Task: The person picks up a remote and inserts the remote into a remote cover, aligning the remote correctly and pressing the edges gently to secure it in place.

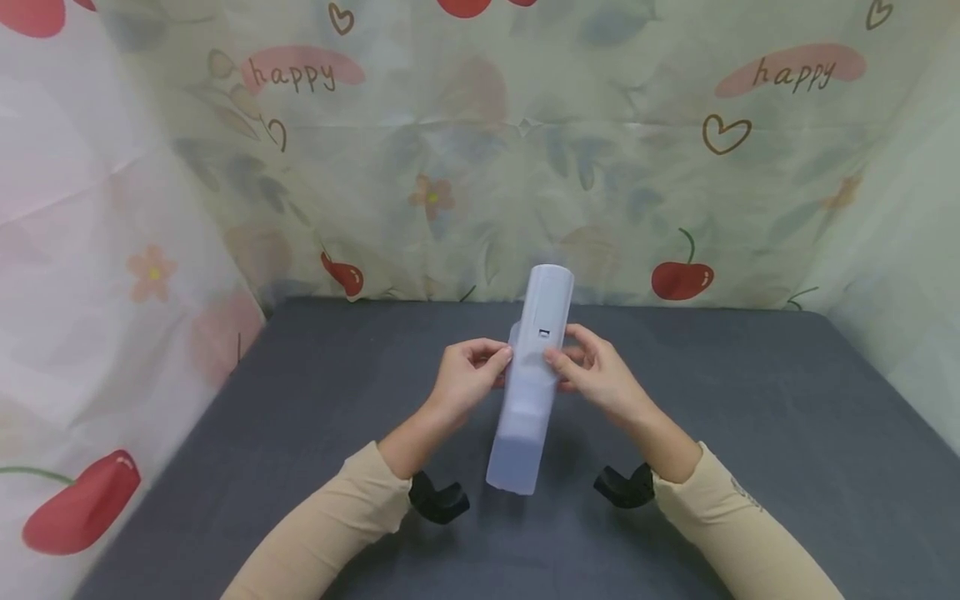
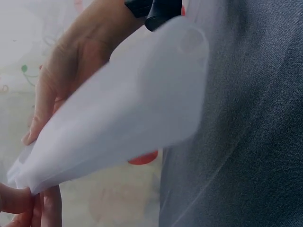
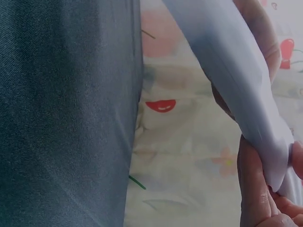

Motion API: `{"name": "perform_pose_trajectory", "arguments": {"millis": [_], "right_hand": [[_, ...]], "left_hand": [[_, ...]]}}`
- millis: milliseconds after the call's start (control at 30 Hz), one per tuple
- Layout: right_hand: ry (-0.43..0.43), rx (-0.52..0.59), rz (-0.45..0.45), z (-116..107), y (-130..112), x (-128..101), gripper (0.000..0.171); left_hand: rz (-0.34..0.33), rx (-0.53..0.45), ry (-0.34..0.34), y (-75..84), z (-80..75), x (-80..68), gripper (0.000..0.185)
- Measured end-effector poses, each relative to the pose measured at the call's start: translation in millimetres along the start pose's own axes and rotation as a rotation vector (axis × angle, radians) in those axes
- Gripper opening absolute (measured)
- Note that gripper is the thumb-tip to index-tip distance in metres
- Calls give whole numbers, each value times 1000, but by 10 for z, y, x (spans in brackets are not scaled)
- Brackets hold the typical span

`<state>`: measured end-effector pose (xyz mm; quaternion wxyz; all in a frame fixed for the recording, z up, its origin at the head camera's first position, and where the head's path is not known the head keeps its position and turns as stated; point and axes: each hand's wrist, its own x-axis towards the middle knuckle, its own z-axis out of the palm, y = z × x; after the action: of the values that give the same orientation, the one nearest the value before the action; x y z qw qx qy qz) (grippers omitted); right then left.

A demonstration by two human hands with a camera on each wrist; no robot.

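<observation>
Over grey cloth [image 1: 750,433], hands pinch pouch [image 1: 525,400].

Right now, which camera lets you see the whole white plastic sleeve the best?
The head view. It shows the whole white plastic sleeve above the grey table, pinched by the left hand and right hand. The left wrist view shows only a blurred close-up of it; the right wrist view shows just one narrow part.

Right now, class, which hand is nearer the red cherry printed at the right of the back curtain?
Right. The right hand is below-left of the cherry, pinching the white sleeve; the left hand pinches its far side.
</observation>
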<state>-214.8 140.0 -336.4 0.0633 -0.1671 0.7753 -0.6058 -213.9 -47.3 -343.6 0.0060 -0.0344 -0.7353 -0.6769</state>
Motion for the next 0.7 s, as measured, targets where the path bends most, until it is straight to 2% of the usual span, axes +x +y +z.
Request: {"name": "perform_pose_trajectory", "arguments": {"millis": [433, 567, 700], "right_hand": [[-60, -39, 32, -7, -70, 1, 49], [-48, -28, 35, -5, -74, -11, 49], [24, -25, 43, -23, -57, -8, 45]], "left_hand": [[-17, -27, 3, 7, -17, 19, 19], [-18, -27, -55, 6, -47, 5, 20], [-39, -31, -130, 36, -62, -15, 25]]}}
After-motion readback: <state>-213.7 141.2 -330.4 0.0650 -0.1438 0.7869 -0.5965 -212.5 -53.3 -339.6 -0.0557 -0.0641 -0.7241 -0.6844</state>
